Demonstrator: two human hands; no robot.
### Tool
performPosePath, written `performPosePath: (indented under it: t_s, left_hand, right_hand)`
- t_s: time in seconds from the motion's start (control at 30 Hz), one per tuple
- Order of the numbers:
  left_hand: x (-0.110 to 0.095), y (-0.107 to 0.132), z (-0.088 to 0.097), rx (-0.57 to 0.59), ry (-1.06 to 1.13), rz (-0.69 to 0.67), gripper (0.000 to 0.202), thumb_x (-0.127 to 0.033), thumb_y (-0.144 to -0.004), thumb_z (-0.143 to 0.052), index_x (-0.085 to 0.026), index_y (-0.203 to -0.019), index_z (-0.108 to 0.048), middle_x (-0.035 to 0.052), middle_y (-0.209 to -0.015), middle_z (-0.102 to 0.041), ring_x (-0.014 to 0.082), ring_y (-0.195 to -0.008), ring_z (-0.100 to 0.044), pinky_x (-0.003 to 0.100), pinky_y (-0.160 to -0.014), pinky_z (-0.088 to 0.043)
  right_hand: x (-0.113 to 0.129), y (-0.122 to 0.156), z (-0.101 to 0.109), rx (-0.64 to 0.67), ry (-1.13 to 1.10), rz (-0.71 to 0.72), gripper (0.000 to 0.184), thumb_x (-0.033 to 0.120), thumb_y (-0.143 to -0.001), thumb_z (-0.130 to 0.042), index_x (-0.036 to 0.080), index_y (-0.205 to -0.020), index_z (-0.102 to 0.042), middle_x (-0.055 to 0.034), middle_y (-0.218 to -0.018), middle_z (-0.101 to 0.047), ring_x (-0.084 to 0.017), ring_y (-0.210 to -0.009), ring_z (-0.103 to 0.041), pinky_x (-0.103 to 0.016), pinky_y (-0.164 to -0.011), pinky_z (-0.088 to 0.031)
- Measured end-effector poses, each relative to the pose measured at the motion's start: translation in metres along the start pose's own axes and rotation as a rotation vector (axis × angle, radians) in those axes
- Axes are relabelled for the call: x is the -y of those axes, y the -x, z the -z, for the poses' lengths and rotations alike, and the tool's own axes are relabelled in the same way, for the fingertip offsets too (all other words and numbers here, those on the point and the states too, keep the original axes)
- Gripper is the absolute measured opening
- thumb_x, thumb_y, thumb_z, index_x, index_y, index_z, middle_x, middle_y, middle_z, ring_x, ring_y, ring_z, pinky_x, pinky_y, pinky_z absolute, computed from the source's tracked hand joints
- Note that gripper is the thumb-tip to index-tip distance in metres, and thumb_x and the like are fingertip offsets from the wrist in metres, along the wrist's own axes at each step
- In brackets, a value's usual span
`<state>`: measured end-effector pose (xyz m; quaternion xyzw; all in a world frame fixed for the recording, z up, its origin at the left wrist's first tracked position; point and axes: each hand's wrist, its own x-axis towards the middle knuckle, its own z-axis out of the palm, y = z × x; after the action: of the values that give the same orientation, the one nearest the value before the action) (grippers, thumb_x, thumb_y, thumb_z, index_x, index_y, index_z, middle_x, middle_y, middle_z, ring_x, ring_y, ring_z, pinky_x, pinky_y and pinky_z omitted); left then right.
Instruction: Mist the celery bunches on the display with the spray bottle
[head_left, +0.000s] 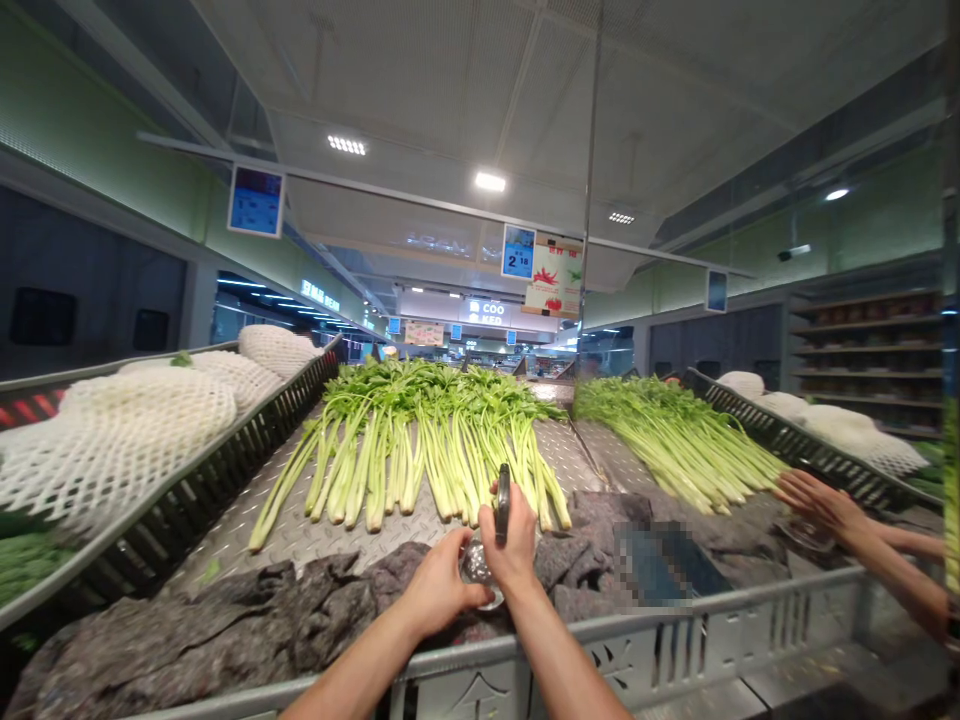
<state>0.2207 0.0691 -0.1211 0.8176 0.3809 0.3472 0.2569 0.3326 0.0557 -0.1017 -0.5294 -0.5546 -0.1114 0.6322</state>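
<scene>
My left hand (442,585) curls around a clear, shiny rounded container (480,572) just above the dark cloth. Right beside it, my right hand (514,535) has its fingers closed on a narrow black piece (503,500), which points up and forward. Whether the black piece is joined to the clear container is hidden by my fingers. Ahead of both hands, stalks of celery (442,450) lie in a row, leaves to the back and pale cut ends toward me. A crumpled grey-brown cloth (300,610) runs along the front.
A grey plastic crate edge (465,675) crosses the front. At left, a black slatted crate (225,470) holds produce in white foam nets (142,420), with broccoli (30,565) near. A mirror (675,440) on the right reflects the celery and hands. Price signs (519,250) hang overhead.
</scene>
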Motion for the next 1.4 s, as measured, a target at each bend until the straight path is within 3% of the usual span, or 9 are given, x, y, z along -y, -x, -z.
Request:
performPosePath:
  t_s: [0.3, 1.4]
  left_hand:
    - [-0.0019, 0.0015, -0.0001, -0.022, 0.043, -0.003, 0.06, -0.021, -0.045, -0.066, -0.016, -0.102, -0.049, 0.0062, -0.106, -0.055, 0.0232, -0.097, -0.049, 0.03, -0.084, -0.038]
    - [-0.0018, 0.0014, -0.0035, -0.045, -0.018, -0.008, 0.061, -0.027, -0.046, -0.068, -0.016, -0.103, -0.048, 0.0073, -0.107, -0.053, 0.0244, -0.1, -0.047, 0.032, -0.086, -0.037]
  right_hand:
    - [-0.0043, 0.0021, -0.0029, 0.007, -0.019, 0.054, 0.026, 0.025, -0.066, -0.042, 0.015, -0.089, -0.051, -0.0066, -0.082, -0.057, -0.019, -0.077, -0.053, -0.032, -0.071, -0.04]
    - [-0.0044, 0.0025, -0.0024, 0.013, -0.069, -0.064, 0.028, 0.03, -0.067, -0.044, 0.015, -0.09, -0.05, -0.0077, -0.083, -0.058, -0.021, -0.075, -0.054, -0.032, -0.069, -0.04]
